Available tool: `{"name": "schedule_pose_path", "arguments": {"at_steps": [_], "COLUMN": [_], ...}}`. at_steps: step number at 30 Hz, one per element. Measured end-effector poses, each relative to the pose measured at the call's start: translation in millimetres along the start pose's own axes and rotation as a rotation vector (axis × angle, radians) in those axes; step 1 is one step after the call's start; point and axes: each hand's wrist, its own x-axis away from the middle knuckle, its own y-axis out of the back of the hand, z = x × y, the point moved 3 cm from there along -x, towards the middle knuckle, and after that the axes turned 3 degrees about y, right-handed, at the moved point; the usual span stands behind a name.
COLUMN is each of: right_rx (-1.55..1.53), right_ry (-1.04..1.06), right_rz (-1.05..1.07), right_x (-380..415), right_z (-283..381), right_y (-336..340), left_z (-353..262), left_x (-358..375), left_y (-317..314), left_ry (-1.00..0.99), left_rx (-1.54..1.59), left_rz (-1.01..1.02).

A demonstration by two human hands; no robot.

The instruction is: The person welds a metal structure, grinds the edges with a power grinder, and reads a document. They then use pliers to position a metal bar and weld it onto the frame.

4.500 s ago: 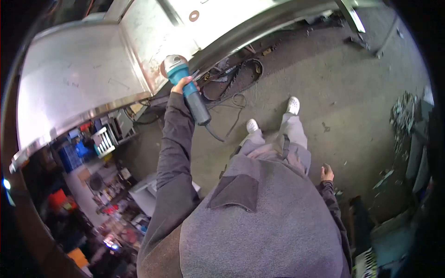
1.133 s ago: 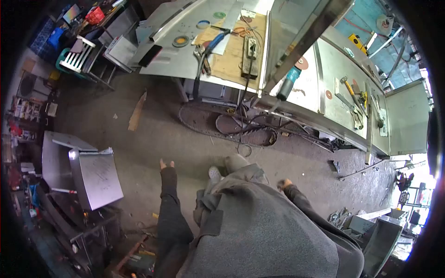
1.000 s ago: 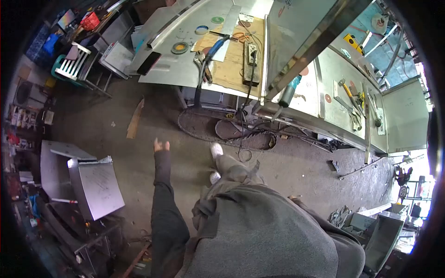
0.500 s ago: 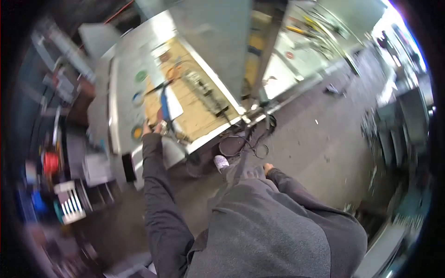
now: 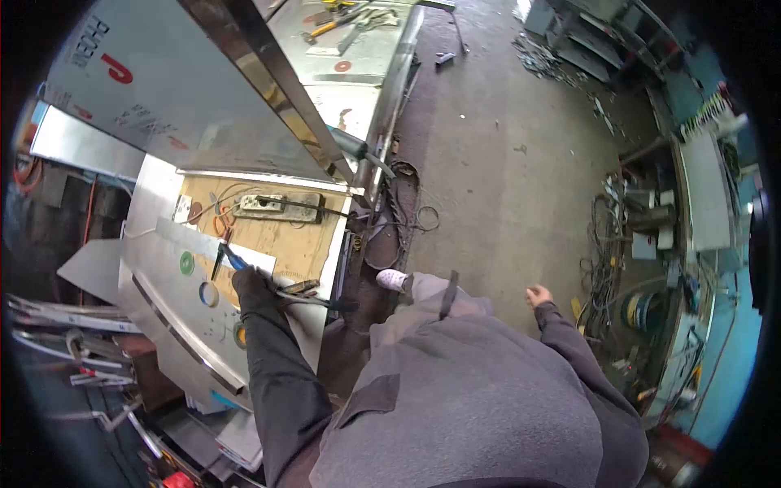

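Observation:
My left sleeve (image 5: 268, 329) reaches over the workbench and its cuff hides the fingers of my left hand. Just beyond the cuff lies a blue-handled tool (image 5: 236, 259), beside orange-handled scissors or pliers (image 5: 223, 221); whether the hand touches the blue handle cannot be seen. A small brown-handled tool (image 5: 301, 287) and a dark cable end rest to the right of the cuff. Out over the floor, my right hand (image 5: 537, 296) hangs at my side with its fingers curled in and nothing visible in them.
A power strip (image 5: 281, 207) with cables sits on the bench board (image 5: 313, 256). Tape rolls (image 5: 209, 294) lie on the sheet metal. An upright metal panel (image 5: 179, 89) stands behind. Hammers (image 5: 338, 24) lie on the farther bench. Coiled cables (image 5: 602, 268) and shelving are at right.
My view has turned to the right, so the bench sits lower and further left. My right hand has swung outward from my body. My left arm still reaches over the bench.

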Motion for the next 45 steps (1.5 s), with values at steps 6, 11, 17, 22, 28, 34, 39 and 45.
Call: {"name": "schedule_pose_path", "arguments": {"at_steps": [6,11,17,22,28,34,39,45], "right_rx": [0.395,0.352,0.209,0.199,-0.028,-0.326,-0.516,-0.668], "right_ry": [-0.312,-0.372,0.012,0.151,0.398,0.454,0.574,0.641], "right_rz": [0.116,0.241,0.173,0.133,-0.072,-0.01,0.18,0.254], "right_x": [190.4,262.5,172.5,59.9,-69.6,-81.3,-91.6,-145.5], "right_z": [-241.9,-217.7,-180.5,1.7,130.8,294.4,398.8,508.8], "right_y": [-19.3,-48.0,-65.4,70.6,188.9,178.4,144.9,122.3], "left_z": [19.0,14.7,-96.4,-157.3,-262.8,-327.6,-337.7,-309.6], "left_x": [-2.7,25.7,259.8,376.7,444.6,413.9,316.2,213.6], "left_y": [15.5,38.0,15.6,-86.6,-174.7,-225.6,-279.0,-339.9], "left_ry": [0.247,-0.075,-0.513,-0.913,-0.752,-0.705,-0.701,-0.443], "left_rx": [0.519,0.762,0.344,-0.255,-0.204,-0.07,-0.081,-0.142], "left_rz": [0.248,0.089,0.077,0.538,0.785,0.613,0.457,0.446]}}
